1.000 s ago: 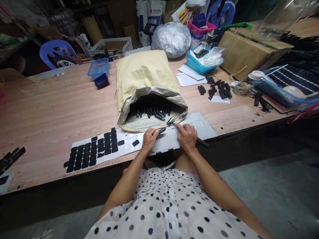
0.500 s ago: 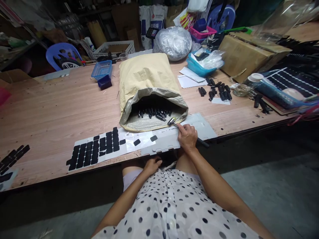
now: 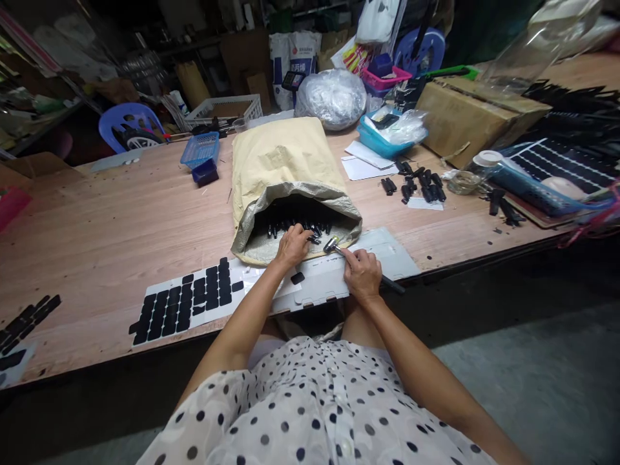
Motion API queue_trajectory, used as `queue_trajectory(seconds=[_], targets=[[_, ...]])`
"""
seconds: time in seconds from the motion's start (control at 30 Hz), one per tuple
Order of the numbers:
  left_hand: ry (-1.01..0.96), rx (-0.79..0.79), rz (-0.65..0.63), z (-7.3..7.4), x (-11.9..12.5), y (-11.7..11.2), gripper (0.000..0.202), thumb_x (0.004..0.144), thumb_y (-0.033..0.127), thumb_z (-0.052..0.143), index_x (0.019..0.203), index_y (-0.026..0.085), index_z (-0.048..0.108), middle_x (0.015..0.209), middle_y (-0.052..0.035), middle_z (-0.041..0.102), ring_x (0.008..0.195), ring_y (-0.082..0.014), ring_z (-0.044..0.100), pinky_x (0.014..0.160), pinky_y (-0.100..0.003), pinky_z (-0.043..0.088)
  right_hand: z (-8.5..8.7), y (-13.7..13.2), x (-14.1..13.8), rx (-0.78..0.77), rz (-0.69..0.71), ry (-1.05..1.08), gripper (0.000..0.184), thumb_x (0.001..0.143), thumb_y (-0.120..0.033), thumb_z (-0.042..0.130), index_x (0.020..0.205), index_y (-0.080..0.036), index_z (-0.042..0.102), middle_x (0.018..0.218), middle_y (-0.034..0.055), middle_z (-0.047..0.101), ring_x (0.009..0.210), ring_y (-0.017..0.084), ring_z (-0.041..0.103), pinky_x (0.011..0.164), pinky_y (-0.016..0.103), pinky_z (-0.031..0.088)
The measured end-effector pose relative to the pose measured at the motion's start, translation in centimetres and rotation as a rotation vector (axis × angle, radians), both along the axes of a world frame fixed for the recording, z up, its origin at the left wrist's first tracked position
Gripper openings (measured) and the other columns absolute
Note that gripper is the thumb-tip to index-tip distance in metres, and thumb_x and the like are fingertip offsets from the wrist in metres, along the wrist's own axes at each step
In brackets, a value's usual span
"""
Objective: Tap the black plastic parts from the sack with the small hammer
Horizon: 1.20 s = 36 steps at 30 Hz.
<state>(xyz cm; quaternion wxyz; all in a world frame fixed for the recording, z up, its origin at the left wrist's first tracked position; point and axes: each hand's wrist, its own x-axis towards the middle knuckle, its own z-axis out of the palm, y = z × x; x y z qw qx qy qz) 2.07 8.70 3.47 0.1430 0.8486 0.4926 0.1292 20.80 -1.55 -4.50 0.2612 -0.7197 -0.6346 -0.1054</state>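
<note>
My right hand (image 3: 363,272) is wrapped round a small hammer (image 3: 332,245), its metal head to the left and its dark handle end sticking out to the right. A cream woven sack (image 3: 288,152) lies on the table with its mouth towards me. Inside the mouth are several slim black parts, partly in shadow. My left hand (image 3: 292,247) is at the front of that mouth, fingers curled in on a small black piece (image 3: 315,239) lying before the others. Beneath my right hand lies a grey flat board (image 3: 382,248) along the table edge.
Black rounded pads (image 3: 180,303) cover a white sheet at left. On the right are several loose black parts (image 3: 429,184), a blue basin (image 3: 382,142) and a cardboard box (image 3: 467,116). A blue basket (image 3: 201,150) stands behind the sack's left side.
My left hand has come up from my lap to the sack's mouth and the black piece there. My right hand still grips the hammer in nearly the same place.
</note>
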Motion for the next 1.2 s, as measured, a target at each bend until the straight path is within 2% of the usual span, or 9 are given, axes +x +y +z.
queue_trajectory(seconds=[0.13,0.23,0.33,0.5,0.57,0.63,0.83,0.97,1.2], targets=[[0.188,0.037,-0.087,-0.1,0.9,2.1,0.023,0.086,0.006,0.058,0.091,0.021,0.075,0.109,-0.012,0.063,0.11,-0.029,0.055,0.091,-0.042,0.045,-0.1,0.1,-0.3,-0.008,-0.007,-0.011,0.036,0.089,-0.014,0.056,0.116,-0.03,0.075,0.09,0.0072,0.057,0.083,0.021,0.037,0.07,0.034,0.022],[0.119,-0.001,-0.068,0.4,0.5,1.4,0.014,0.082,0.007,0.065,0.086,0.019,0.072,0.109,-0.0127,0.065,0.111,-0.0309,0.055,0.095,-0.045,0.043,-0.2,0.1,-0.5,-0.007,-0.012,-0.01,0.037,0.089,-0.015,0.056,0.117,-0.03,0.075,0.091,0.0076,0.058,0.084,0.021,0.037,0.07,0.034,0.022],[-0.211,-0.173,0.073,0.4,-0.5,-0.3,0.013,0.082,0.014,0.069,0.093,0.021,0.07,0.097,-0.0071,0.068,0.099,-0.0264,0.059,0.091,-0.041,0.046,-0.2,0.2,-0.6,-0.01,-0.024,-0.001,0.036,0.089,-0.016,0.056,0.117,-0.029,0.075,0.092,0.0077,0.058,0.085,0.021,0.037,0.071,0.034,0.022],[-1.023,-0.91,0.363,-0.7,-2.5,-4.1,0.02,0.08,0.017,0.068,0.1,0.015,0.07,0.074,-0.0016,0.065,0.063,-0.0125,0.058,0.063,-0.025,0.049,0.0,0.2,-0.5,-0.029,-0.032,0.002,0.035,0.092,-0.016,0.053,0.117,-0.028,0.074,0.091,0.0075,0.058,0.085,0.022,0.038,0.071,0.033,0.022],[-1.221,-1.09,0.416,-1.1,-2.9,-5.5,0.026,0.074,0.009,0.069,0.1,0.012,0.07,0.077,-0.0032,0.068,0.061,-0.0097,0.059,0.061,-0.022,0.05,0.2,0.2,-0.3,-0.033,-0.033,0.002,0.035,0.093,-0.016,0.052,0.117,-0.027,0.075,0.091,0.0075,0.059,0.085,0.022,0.039,0.07,0.033,0.022],[-1.292,-1.144,0.447,-1.4,-3.1,-6.6,0.03,0.071,0.003,0.068,0.099,0.011,0.071,0.081,-0.0048,0.071,0.063,-0.0085,0.061,0.062,-0.02,0.052,0.3,0.2,-0.2,-0.035,-0.034,0.005,0.035,0.093,-0.015,0.051,0.117,-0.027,0.075,0.091,0.0074,0.059,0.085,0.022,0.04,0.07,0.033,0.022],[-1.187,-1.012,0.428,-2.5,-2.8,-7.8,0.037,0.074,0.012,0.074,0.11,0.018,0.068,0.1,-0.0061,0.076,0.073,-0.0112,0.068,0.068,-0.024,0.053,0.4,0.3,-0.1,-0.03,-0.02,0.038,0.036,0.092,-0.014,0.051,0.116,-0.027,0.075,0.091,0.0082,0.059,0.085,0.022,0.04,0.07,0.034,0.023],[-1.056,-0.851,0.382,-3.4,-2.3,-7.6,0.033,0.071,0.022,0.078,0.101,0.018,0.065,0.097,-0.0051,0.076,0.074,-0.0126,0.066,0.067,-0.024,0.05,0.5,0.2,0.0,-0.045,-0.014,0.05,0.036,0.09,-0.015,0.054,0.118,-0.027,0.074,0.092,0.0089,0.058,0.086,0.022,0.04,0.07,0.033,0.024],[-0.595,-0.279,0.333,-3.6,-1.3,-7.6,0.021,0.076,0.01,0.069,0.094,0.022,0.07,0.1,-0.0032,0.073,0.1,-0.0227,0.064,0.096,-0.039,0.05,0.7,0.1,0.0,-0.053,-0.027,0.061,0.035,0.092,-0.017,0.052,0.118,-0.026,0.074,0.091,0.0087,0.058,0.085,0.022,0.039,0.072,0.033,0.024]])
